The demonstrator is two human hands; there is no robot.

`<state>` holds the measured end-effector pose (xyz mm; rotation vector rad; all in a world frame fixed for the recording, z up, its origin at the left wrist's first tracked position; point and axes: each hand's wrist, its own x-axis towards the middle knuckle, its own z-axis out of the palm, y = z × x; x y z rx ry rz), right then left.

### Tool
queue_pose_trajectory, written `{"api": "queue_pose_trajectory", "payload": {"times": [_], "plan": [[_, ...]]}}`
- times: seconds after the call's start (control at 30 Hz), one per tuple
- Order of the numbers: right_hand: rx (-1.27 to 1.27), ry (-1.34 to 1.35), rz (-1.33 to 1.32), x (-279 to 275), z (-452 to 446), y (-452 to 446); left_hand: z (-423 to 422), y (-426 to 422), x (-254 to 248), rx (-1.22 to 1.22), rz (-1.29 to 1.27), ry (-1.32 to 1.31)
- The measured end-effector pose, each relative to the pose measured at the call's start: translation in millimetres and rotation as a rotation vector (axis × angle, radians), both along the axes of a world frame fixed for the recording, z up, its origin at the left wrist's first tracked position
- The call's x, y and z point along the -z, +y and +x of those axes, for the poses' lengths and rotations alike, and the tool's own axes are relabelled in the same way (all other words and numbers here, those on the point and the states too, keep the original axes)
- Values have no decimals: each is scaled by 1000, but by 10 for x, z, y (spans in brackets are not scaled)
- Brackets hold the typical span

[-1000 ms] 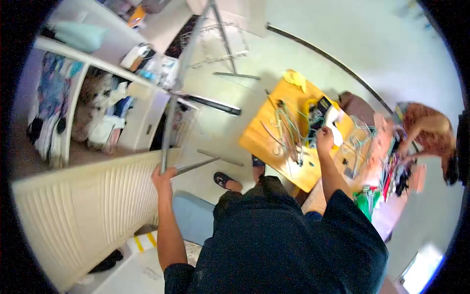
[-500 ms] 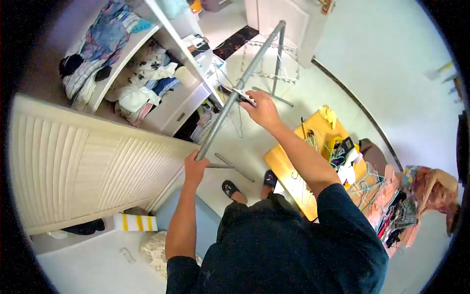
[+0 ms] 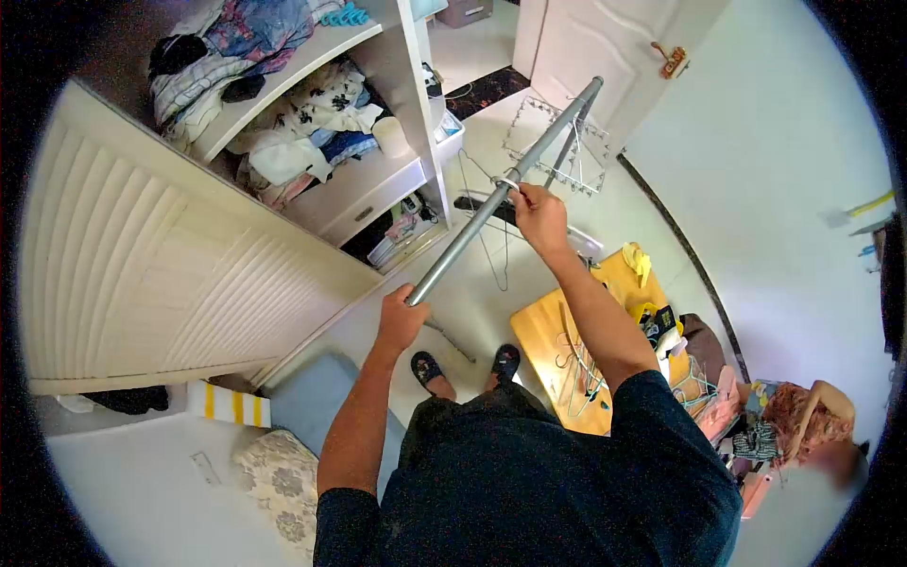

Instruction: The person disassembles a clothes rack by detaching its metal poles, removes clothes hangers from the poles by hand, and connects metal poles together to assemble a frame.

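A grey metal rail (image 3: pixel 477 219) of a standing rack runs diagonally in front of me. My left hand (image 3: pixel 402 319) is wrapped round its near end. Further up the rail, my right hand (image 3: pixel 540 219) has its fingers closed at a white hook or band (image 3: pixel 508 181) around the bar; exactly what they pinch is too small to make out. A thin wire hanger (image 3: pixel 504 260) hangs below the rail beside my right hand. Past it, near the rail's far end, hangs a rectangular clip rack (image 3: pixel 567 156).
An open wardrobe with folded clothes (image 3: pixel 326 104) and a louvred door (image 3: pixel 189 274) are at left. A wooden table (image 3: pixel 543 331) with hangers (image 3: pixel 588 378) stands right of my feet. Another person (image 3: pixel 808 420) bends over clothes at far right. A blue-grey cushion (image 3: pixel 331 402) lies lower left.
My right hand has gone from the table to the rail, and its fingers have closed there. The rail, held by my left hand, now appears further right in view.
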<state>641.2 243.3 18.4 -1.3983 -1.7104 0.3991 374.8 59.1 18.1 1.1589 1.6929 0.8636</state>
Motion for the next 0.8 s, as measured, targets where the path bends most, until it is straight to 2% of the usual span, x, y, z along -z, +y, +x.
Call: {"api": "queue_pose_trajectory", "payload": {"times": [0.1,0.17,0.2,0.33,0.43,0.57,0.67,0.7,0.73,0.8], "plan": [[20,-14,-15,-100,-31,-38,-13,-1,30,5,45,-48],[21,-147,155,-53,-4,-15,-32,6,71,43,45,-4],[19,-152,155,-101,-15,-42,-19,8,29,41,45,-9],[-14,-91,71,-135,-15,-108,16,10,-66,39,33,6],[-38,111,-45,-46,16,-113,2,12,50,27,16,2],[-44,177,-51,78,64,-174,-18,-6,100,21,14,-47],[-75,246,16,244,103,-112,-112,0,428,51,87,24],[-77,419,-238,242,127,-90,-97,3,388,50,88,24],[-78,418,-238,292,159,-14,-65,6,292,26,53,-19],[-204,641,-485,335,187,155,-20,8,133,3,19,-61]]}}
